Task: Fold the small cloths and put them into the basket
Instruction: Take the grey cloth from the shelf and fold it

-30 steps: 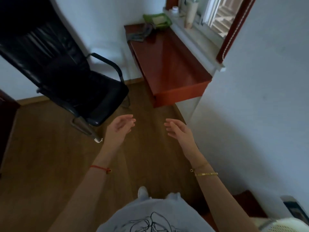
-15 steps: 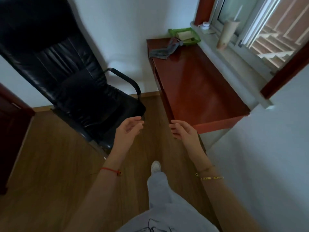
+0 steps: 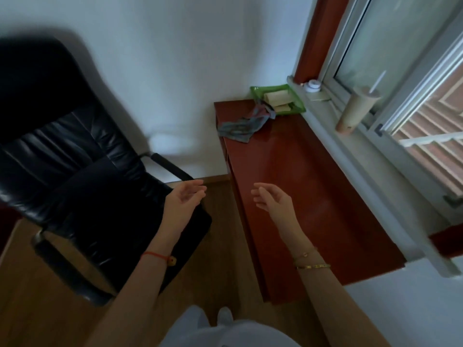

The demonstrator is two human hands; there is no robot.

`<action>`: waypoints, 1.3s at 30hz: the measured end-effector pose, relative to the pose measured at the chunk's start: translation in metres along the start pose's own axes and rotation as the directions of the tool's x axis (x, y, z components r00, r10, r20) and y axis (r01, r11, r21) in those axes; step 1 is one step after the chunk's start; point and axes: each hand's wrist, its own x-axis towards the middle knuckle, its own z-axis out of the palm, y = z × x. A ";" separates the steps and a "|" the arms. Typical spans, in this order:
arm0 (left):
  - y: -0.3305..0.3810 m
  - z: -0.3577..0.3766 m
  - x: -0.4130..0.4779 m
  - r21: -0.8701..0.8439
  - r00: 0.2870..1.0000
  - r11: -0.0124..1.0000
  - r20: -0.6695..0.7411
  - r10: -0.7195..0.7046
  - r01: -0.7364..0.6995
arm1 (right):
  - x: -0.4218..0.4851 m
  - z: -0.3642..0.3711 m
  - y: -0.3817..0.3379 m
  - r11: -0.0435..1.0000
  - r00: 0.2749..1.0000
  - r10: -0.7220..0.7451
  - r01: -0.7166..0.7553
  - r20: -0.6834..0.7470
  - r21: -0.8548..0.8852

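A crumpled grey-blue cloth (image 3: 241, 126) lies at the far end of a narrow red-brown table (image 3: 308, 196), touching a green basket (image 3: 295, 101). Folded beige cloths (image 3: 276, 98) sit inside that basket. My left hand (image 3: 184, 201) hovers above the chair's front edge, fingers apart, holding nothing. My right hand (image 3: 271, 199) floats over the near-left part of the table, also empty with fingers spread. Both hands are well short of the cloth and basket.
A black leather office chair (image 3: 75, 176) stands left of the table, its armrest (image 3: 171, 167) close to my left hand. A windowsill (image 3: 355, 156) along the table's right side carries a cardboard tube (image 3: 355, 108) and a small white jar (image 3: 313, 85). Wooden floor (image 3: 37, 309) lies below.
I have stepped toward the table, so the table, basket and cloth now appear closer. Both empty hands stay raised and have come level with the table's near end.
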 end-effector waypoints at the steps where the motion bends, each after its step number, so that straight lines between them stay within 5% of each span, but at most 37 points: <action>1: 0.000 0.002 0.017 0.008 1.000 1.000 0.003 -0.003 0.003 | 0.016 0.001 0.001 1.000 1.000 0.010 -0.010 -0.010 -0.003; 10: -0.012 0.022 0.177 0.073 0.997 0.997 0.067 -0.031 0.026 | 0.152 0.017 0.013 0.996 0.992 0.074 -0.079 -0.106 -0.049; 20: -0.033 0.049 0.410 0.366 0.990 0.930 0.105 -0.092 0.047 | 0.364 0.053 0.021 0.900 0.981 0.068 -0.139 -0.182 -0.413; 27: -0.084 0.074 0.509 0.598 0.943 0.784 0.330 -0.048 -0.169 | 0.447 0.061 0.061 0.741 0.992 0.071 -0.121 -0.101 -0.661; 32: -0.114 0.088 0.533 0.695 0.848 0.586 0.530 -0.024 -0.417 | 0.456 0.064 0.090 0.619 0.997 0.083 -0.058 -0.008 -0.783; 39: -0.115 0.098 0.547 0.692 0.802 0.471 0.594 0.060 -0.547 | 0.466 0.060 0.096 0.522 0.997 -0.072 0.073 0.042 -0.850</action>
